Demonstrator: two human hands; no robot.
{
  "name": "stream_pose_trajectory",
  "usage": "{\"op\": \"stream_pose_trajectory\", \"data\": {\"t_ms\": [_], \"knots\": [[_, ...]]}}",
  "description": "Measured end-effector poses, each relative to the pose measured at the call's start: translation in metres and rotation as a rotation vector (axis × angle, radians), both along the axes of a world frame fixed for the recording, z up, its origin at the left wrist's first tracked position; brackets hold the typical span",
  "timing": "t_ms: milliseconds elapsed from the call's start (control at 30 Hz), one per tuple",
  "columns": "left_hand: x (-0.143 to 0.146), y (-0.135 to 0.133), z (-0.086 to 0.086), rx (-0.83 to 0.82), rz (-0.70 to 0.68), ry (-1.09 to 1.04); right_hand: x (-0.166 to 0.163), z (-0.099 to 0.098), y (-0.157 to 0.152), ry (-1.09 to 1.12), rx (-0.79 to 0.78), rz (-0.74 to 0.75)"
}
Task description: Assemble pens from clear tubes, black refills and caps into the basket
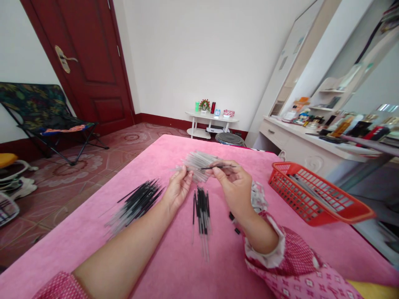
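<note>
By left grip (179,186) and right grip (236,182), one black stick (207,168) is pinched; the counter's (168,145) left-edge pile (141,199) seems done, tubes (201,159) unused.

Seen through a single head-worn camera, from above the near side of the pink-covered table (168,265), facing forward and slanting down. Placed close over the left hand (179,182) and right hand (237,187), both at mid-view, with a pink patterned sleeve (296,253) cropped at the near right. Opened wide, from a folding camp chair (34,104) and dark red panelled door (96,54) at far left to a white dressing table (305,143) at right. Reaching past a low white side table (200,133) to the far wall (199,50), well away. Stretched toward the borders, with door and tall white panel (288,54) leaning outward.
</note>
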State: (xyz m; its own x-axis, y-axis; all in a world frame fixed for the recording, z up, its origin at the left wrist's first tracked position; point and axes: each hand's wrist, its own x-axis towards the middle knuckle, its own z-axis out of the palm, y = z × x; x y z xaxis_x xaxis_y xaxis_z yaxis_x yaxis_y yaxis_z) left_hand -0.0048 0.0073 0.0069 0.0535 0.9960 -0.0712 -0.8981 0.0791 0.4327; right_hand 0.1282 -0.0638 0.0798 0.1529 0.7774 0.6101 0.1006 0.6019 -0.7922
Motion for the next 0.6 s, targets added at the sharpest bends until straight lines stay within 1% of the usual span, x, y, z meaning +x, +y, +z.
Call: {"op": "stream_pose_trajectory", "data": {"t_ms": [100, 267, 500, 600], "knots": [[0.0, -0.002, 0.004, -0.027, -0.014, -0.022, 0.0, -0.002, 0.0, 0.002, 0.018, -0.008], [0.001, -0.008, 0.01, -0.063, -0.065, -0.017, -0.001, -0.004, 0.002, 0.01, 0.005, 0.009], [0.001, -0.012, 0.014, -0.097, -0.118, -0.023, 0.002, -0.004, 0.004, 0.023, 0.001, -0.065], [0.001, -0.013, 0.016, -0.106, -0.124, -0.026, 0.003, -0.005, 0.005, 0.023, -0.003, -0.074]]}}
